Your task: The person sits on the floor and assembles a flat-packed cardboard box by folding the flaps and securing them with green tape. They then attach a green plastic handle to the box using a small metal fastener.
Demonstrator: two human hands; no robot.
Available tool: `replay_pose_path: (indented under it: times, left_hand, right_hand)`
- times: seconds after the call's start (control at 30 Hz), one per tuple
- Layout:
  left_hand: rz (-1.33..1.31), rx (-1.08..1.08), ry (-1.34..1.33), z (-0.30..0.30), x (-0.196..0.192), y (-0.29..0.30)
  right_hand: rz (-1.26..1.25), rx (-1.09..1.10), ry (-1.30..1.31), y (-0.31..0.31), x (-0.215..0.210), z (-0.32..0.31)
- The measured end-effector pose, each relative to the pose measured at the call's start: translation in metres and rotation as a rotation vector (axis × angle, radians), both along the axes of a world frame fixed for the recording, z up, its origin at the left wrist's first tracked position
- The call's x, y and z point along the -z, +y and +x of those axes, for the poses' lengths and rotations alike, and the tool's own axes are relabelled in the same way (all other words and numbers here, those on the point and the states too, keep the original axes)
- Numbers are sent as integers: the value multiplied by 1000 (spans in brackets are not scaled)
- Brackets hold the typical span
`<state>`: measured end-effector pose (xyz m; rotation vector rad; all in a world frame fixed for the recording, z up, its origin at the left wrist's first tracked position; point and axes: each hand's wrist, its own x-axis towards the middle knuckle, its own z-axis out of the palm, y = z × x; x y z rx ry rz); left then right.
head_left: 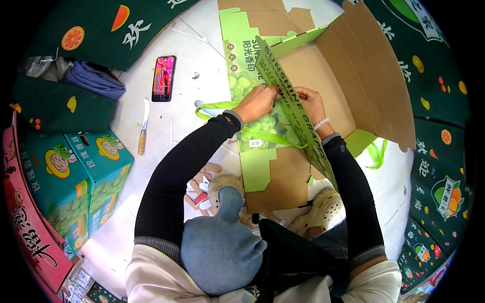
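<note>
An opened cardboard carton (pixel 328 60), green outside with grape prints and brown inside, lies on the floor before me. One long green side panel (pixel 288 96) stands up between my hands. My left hand (pixel 257 102) is on its printed outer face, fingers closed in a pinch; what they hold is hidden. Behind the panel, on the carton's inner side, my right hand (pixel 310 103) has its fingers curled against it, tips partly hidden. A light-green ribbon handle (pixel 217 105) loops out beside my left wrist. Another green ribbon (pixel 376 154) hangs at the carton's right side.
A smartphone (pixel 163 78) and a wooden-handled knife (pixel 144 126) lie on the white floor at left. Teal grape cartons (pixel 96 177) and a pink box (pixel 30 217) stand further left. Cardboard scraps (pixel 199 194) lie near my clogs (pixel 323 209). Dark green printed cloths (pixel 439 151) hang around.
</note>
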<state>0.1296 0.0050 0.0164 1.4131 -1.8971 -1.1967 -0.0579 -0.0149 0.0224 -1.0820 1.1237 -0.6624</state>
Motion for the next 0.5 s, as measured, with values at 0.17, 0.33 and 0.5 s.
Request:
replay_pose_path:
  times: [0.17,0.33,0.5]
  left_hand:
    - [122,19,42,2,-2,-2]
    - [133,-11,95,-1,-3,1]
    - [215,-76,113,-1,-8,5]
  right_hand:
    - [-138,-63,59,-6,2,2]
    - [-154,-119,26,-14,13,-6]
    - [38,-44,-79,-12,13,-12]
